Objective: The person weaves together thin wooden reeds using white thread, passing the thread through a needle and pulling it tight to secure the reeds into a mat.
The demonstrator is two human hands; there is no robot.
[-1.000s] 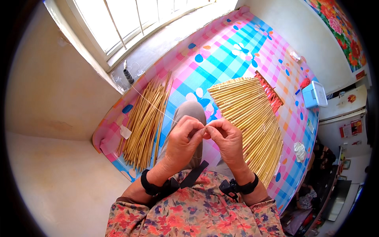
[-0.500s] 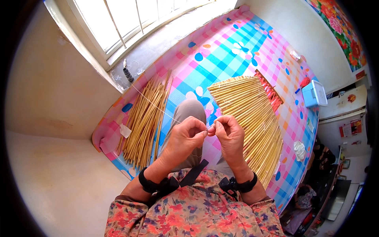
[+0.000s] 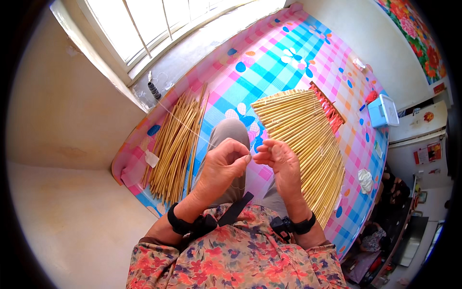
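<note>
White thread (image 3: 185, 123) runs from a dark spool (image 3: 154, 90) on the windowsill to my left hand (image 3: 222, 164), which pinches it between thumb and forefinger over my raised knee. A small gap to its right, my right hand (image 3: 284, 163) has its fingers bent and thumb drawn in against them. Whatever it holds is too small to make out. Beside it spreads a fan-shaped panel of yellow straw-like sticks (image 3: 303, 139), joined side by side, with red strips (image 3: 333, 113) at its narrow end. Loose sticks (image 3: 175, 149) lie in a pile left of my knee.
Beneath everything is a pink and blue checked sheet (image 3: 269, 62). At the right stand a blue box with a white lid (image 3: 380, 115) and, by it, red yarn (image 3: 371, 96). White crumpled cloth (image 3: 365, 180) lies nearer. A barred window (image 3: 144, 29) is at upper left.
My right hand has drawn slightly away from my left, and its fingers have turned and loosened somewhat. The fingertips were close together before. My left hand has barely moved.
</note>
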